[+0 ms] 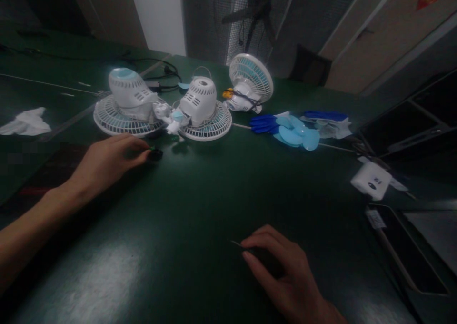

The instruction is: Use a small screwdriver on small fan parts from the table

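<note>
Slantwise, a thin grey rod (236,243) pinched in the right hand (291,269) points upper left, the left hand (110,159) pinching a small black piece (155,155).

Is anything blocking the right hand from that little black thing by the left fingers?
Nothing visible: just green tabletop lies between the right hand and the small black piece at the left hand.

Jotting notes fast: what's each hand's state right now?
Left hand: closed, pinching a small dark thing.
Right hand: closed, pinching a thin rod; exactly what it is can't be told.
</note>
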A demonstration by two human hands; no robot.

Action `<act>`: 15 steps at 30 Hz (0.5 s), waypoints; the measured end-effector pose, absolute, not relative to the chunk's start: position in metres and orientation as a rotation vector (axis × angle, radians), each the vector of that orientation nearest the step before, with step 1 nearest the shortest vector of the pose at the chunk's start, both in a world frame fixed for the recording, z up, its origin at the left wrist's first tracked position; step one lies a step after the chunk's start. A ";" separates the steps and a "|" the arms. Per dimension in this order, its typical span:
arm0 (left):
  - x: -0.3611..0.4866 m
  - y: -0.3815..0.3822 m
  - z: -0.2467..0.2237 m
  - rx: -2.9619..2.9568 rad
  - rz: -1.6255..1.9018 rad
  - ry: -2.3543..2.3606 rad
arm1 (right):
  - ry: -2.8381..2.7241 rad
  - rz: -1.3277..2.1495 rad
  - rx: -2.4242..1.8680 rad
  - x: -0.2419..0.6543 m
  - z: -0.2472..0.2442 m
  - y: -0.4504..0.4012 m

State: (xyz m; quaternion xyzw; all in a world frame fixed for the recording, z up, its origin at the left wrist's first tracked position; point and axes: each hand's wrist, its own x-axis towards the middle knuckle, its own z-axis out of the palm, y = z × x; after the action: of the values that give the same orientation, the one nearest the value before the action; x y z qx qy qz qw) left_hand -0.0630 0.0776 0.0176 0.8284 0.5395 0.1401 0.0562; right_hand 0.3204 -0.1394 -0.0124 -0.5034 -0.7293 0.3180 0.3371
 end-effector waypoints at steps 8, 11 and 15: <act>-0.065 0.082 0.010 2.550 0.357 1.566 | -1.905 0.807 -1.320 0.319 -0.010 -0.138; -0.066 0.082 0.008 2.581 0.357 1.568 | -1.900 0.810 -1.323 0.319 -0.011 -0.138; -0.068 0.083 0.007 2.601 0.375 1.600 | -1.894 0.801 -1.310 0.319 -0.009 -0.137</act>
State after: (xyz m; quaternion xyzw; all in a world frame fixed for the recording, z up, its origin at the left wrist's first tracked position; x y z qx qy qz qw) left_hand -0.0679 0.0827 0.0068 0.8449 0.5199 0.1219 0.0326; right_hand 0.3187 -0.1372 -0.0093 -0.5043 -0.7292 0.3085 0.3446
